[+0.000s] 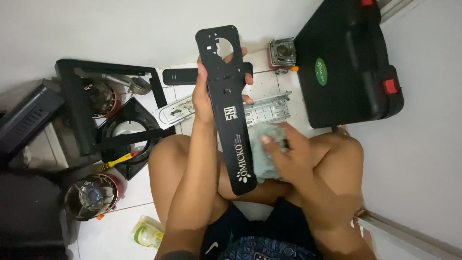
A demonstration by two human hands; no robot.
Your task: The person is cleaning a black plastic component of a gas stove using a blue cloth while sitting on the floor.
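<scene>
Above the lap, left hand (204, 94) clasps the black stove panel (226, 106) near its top, long axis running downward; right hand (284, 154) presses a bunched cloth (264, 139) against its lower edge.

The left hand (204, 94) grips a long black metal panel (226, 103) near its upper end, holding it upright over the knees. The right hand (284, 154) presses a pale blue-green cloth (264, 144) against the panel's lower right edge. Beyond the hands a silver perforated plate (267, 110) lies on the tiled floor (130, 192). Right of them sits a black carry case (344, 62); left, a dismantled stove frame (96, 106) and a yellow-handled tool (118, 160).
</scene>
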